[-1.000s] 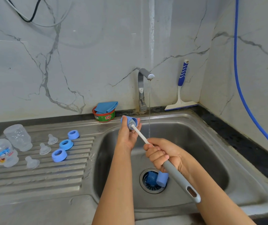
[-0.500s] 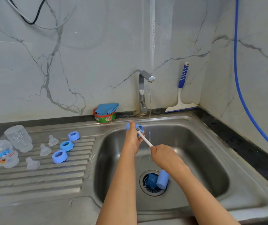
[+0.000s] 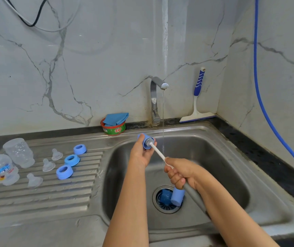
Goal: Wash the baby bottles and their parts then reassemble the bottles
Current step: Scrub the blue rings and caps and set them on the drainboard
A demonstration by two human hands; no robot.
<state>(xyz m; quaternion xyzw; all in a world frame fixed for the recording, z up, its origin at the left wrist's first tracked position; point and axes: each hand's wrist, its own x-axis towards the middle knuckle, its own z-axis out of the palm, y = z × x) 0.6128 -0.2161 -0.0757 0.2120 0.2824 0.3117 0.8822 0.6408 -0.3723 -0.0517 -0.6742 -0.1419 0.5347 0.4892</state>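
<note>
- The right hand is nearest, over the middle of the basin. Its fingers are curled into a tight fist round the bottle brush, where the thin white plastic stem meets the thicker grey handle.
- Just below that fist, in the round slotted drain strainer, lie a pale blue cylindrical cap, tilted, and a darker blue cap touching its left side.
- The stainless steel sink is smooth with rounded corners. Its ribbed drainboard stretches to the left.
- On the ribs sit three blue plastic screw rings and, to their left, three clear silicone teats. Clear plastic bottles stand at the far-left edge, one with a coloured print.
- Farther back, the left hand holds a small blue plastic bottle cap at its fingertips. The fingers and thumb are wrapped round its wall, and its open mouth is turned right, towards the brush.
- The white bristle head sits inside that mouth.
- A thin water stream falls just right of the cap from the curved metal tap.
- Against the veined marble wall stand a round green tub with a red rim, a folded blue cloth on top, and at the right a white squeegee.
</note>
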